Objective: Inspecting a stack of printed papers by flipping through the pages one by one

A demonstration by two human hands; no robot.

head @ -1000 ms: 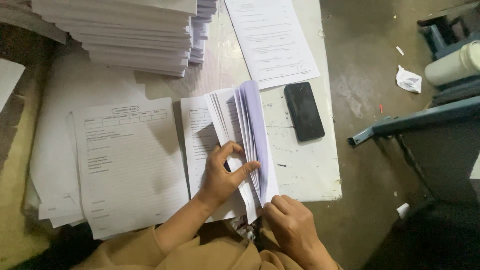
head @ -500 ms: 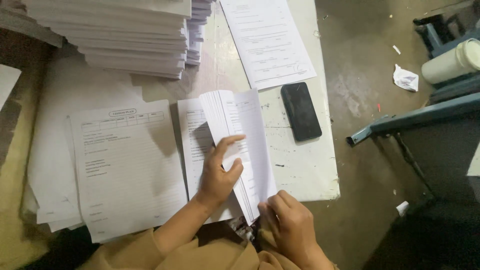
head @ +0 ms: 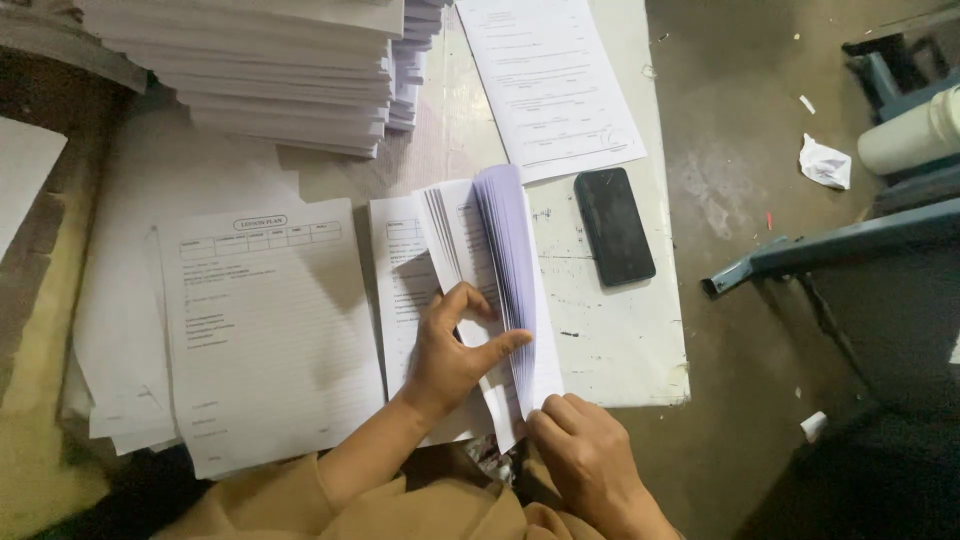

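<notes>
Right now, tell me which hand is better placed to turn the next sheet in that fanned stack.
Probably the left hand: its thumb and fingers are spread among the lifted sheets of the fanned stack. The right hand only pins the stack's near corner at the table edge.

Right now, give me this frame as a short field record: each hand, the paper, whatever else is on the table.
left hand: fingers spread on the fanned stack of white printed sheets, thumb in the pages
right hand: pinching the stack's near corner
fan: pages arched upward, bottom sheets flat
left of it: flat white form sheet pile
right of it: black rectangular phone, face up, apart from the paper
far side: tall white paper stacks
surface: worn white table
</notes>
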